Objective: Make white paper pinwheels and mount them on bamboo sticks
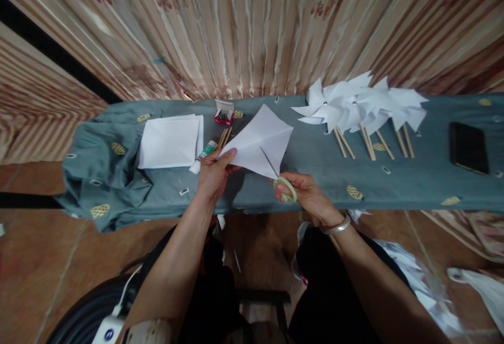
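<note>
1. Between the two hands, above the near edge of the surface, hangs a white paper square, one corner toward the person.
2. Right hand is closed through the green handles of scissors; their blades point up and left into a slit running diagonally toward the sheet's middle.
3. Left hand pinches the sheet's left corner, just left of the cut.
4. Farther right lie finished pinwheels; farther left, a paper stack.

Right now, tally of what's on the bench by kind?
Finished pinwheels: cannot tell exactly, about 3
Paper stack: 1
Held paper sheet: 1
Scissors: 1
Pin box: 1
Glue stick: 1
Phone: 1
Total: about 9
</note>
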`<control>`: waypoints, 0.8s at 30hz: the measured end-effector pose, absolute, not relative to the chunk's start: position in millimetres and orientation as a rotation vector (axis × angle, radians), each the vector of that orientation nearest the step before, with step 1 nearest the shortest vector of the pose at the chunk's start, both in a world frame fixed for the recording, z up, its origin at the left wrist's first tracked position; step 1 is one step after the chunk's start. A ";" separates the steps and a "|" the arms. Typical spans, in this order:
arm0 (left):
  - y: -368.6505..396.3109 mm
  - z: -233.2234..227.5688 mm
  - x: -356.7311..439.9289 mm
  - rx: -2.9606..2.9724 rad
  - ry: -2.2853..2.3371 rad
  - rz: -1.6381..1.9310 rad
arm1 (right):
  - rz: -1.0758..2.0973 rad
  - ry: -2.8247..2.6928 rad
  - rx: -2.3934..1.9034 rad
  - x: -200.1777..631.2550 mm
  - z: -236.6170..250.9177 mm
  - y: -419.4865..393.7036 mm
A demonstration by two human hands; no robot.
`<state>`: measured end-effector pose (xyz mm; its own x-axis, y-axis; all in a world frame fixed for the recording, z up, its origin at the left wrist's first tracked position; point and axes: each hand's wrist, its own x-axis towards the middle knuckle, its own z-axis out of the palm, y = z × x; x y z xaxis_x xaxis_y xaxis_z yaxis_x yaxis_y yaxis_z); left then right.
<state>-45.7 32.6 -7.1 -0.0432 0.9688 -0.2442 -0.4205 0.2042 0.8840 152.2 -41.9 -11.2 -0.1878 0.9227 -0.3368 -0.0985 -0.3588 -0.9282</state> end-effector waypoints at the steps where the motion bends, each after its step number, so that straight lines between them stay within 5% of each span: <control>1: 32.7 -7.2 -45.6 0.684 1.059 1.277 | 1.657 -1.040 -1.279 152.1 -11.7 -41.7; 18: 38.2 0.3 -55.0 0.605 1.053 1.391 | 1.929 -1.319 -1.238 197.4 4.0 -51.4; 24: 36.4 0.4 -56.8 0.593 1.055 1.366 | 1.630 -1.275 -1.316 231.4 7.1 -47.3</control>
<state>-56.8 36.4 0.4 -0.1190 0.9594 -0.2556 -0.4896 0.1673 0.8558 231.4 -47.3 7.1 -0.2618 0.9170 -0.3011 0.0714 -0.2927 -0.9535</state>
